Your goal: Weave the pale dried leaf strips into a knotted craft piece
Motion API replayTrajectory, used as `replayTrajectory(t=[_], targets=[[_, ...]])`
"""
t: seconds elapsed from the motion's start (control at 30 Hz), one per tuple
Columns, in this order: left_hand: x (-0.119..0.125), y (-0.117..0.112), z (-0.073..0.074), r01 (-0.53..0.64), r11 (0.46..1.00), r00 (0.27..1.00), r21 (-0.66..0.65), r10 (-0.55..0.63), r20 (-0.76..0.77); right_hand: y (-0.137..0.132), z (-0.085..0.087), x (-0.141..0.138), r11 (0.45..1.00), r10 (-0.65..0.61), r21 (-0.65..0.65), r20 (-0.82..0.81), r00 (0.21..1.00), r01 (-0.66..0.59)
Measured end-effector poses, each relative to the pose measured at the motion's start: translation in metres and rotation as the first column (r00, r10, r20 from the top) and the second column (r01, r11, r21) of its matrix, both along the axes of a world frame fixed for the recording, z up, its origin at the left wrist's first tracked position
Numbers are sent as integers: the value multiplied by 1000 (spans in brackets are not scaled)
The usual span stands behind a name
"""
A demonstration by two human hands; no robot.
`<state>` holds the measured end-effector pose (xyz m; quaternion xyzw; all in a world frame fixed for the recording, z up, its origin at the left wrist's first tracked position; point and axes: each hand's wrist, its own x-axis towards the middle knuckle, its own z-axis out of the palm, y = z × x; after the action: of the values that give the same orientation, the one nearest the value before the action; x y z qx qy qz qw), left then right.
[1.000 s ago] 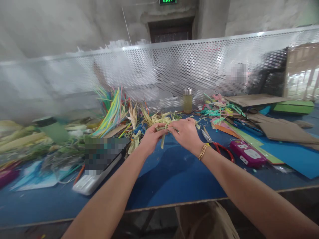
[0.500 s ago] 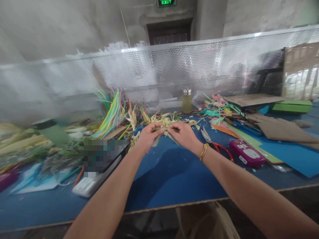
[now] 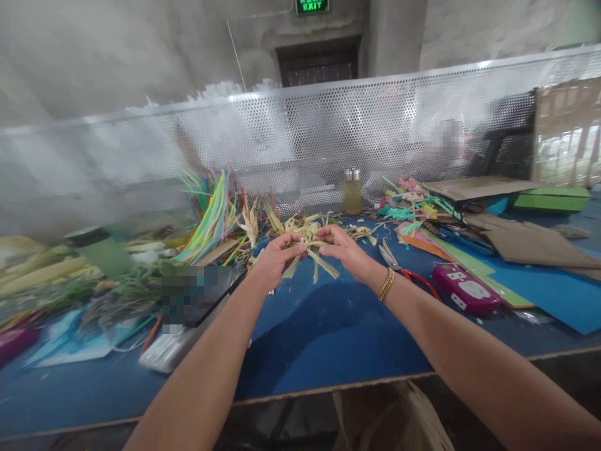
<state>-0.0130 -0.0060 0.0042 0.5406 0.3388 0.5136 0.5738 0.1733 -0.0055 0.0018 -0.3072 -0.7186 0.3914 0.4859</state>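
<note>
In front of me, above the blue table, a small bunch of pale yellow-green corn husk strips [image 3: 325,264] is held between my two hands. My left hand [image 3: 276,257] pinches its left side with thumb and fingers. On the other side, my right hand [image 3: 351,254] grips the strips near their crossing, its thumb lying along them. Loose ends hang down and splay toward me. Just beyond the hands lies a heap of similar husk pieces [image 3: 293,223]. Scissors with red handles [image 3: 417,280] rest to the right of my right wrist.
A purple case [image 3: 464,289] and coloured paper sheets [image 3: 554,291] lie to the right, with cardboard [image 3: 521,241] behind. Leftward are a silver-and-black device [image 3: 171,347], colourful strips [image 3: 211,216] and a green jar [image 3: 106,254]. A bottle [image 3: 352,191] stands before the perforated metal screen [image 3: 399,125].
My right hand's fingers have opened out somewhat around the husk strips. More of the strips now shows, with ends spreading down and to the right.
</note>
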Motion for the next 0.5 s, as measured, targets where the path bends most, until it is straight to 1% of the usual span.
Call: replayTrajectory(t=[0.1, 0.2, 0.27, 0.33, 0.37, 0.4, 0.43, 0.47, 0.5], targets=[[1, 2, 0, -6, 1000, 996, -16, 8, 90, -3, 2, -4, 984, 52, -160, -154, 987, -77], [1, 2, 2, 6, 999, 984, -40, 2, 180, -5, 6, -8, 931, 86, -321, -270, 959, -174], [2, 2, 3, -6, 998, 972, -58, 19, 232, -4, 5, -10, 893, 67, -409, -287, 956, -186], [3, 2, 4, -43, 996, 963, -72, 60, 263, -1, 3, -11, 875, 15, -462, -268, 963, -142], [4, 2, 5, -63, 995, 960, -74, 81, 269, 1, 1, -11, 881, -8, -462, -240, 971, -107], [4, 3, 5, -84, 994, 957, -74, 101, 271, 2, -1, -11, 900, -24, -431, -196, 980, -64], [5, 3, 5, -103, 992, 955, -69, 118, 271, 3, -3, -11, 932, -42, -362, -140, 989, -12], [5, 3, 5, -118, 991, 955, -64, 131, 267, 3, -4, -10, 966, -69, -255, -71, 995, 49], [5, 3, 5, -132, 989, 955, -59, 143, 261, 3, -4, -9, 986, -113, -119, 8, 994, 113]])
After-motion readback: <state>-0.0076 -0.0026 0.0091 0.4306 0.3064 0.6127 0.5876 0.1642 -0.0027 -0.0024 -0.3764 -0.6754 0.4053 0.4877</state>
